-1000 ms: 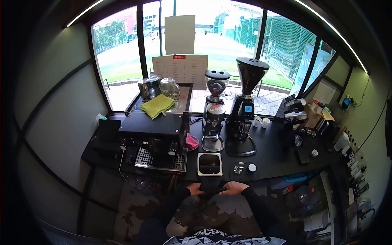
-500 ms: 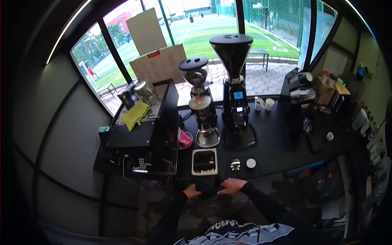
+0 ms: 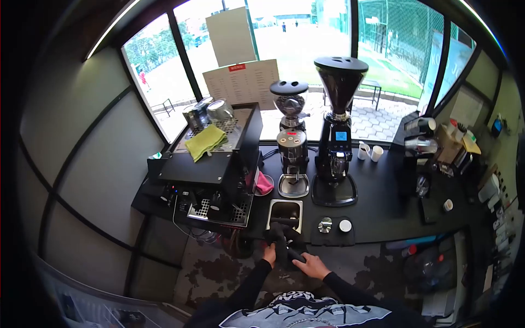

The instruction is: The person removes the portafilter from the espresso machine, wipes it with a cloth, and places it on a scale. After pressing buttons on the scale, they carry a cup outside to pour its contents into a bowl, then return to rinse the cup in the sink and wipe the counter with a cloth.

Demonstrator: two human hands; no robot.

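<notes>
Below the counter's front edge, my right hand [image 3: 313, 266] is closed round the black handle of a portafilter [image 3: 296, 255]. My left hand [image 3: 269, 255] grips a dark cloth [image 3: 279, 235], which covers the portafilter's head and hides the basket. Just beyond the cloth sits a square steel container [image 3: 299, 218] set in the counter, partly covered by the cloth. A metal tamper [image 3: 325, 224] and a round white-topped tool [image 3: 345, 226] rest on a black mat [image 3: 333, 239] to the right of the container.
An espresso machine [image 3: 188, 167] with a yellow-green cloth [image 3: 206, 141] on top stands at left. Behind the container are a smaller grinder [image 3: 292, 143] and a taller grinder [image 3: 340, 136]. A pink cloth [image 3: 263, 183] lies beside the machine. Paper cups [image 3: 376, 153] stand right of the grinders.
The dark cloth has come up over the counter edge in front of the steel container, and the black handle now shows in my right hand. The view has shifted, moving the scene rightward.
</notes>
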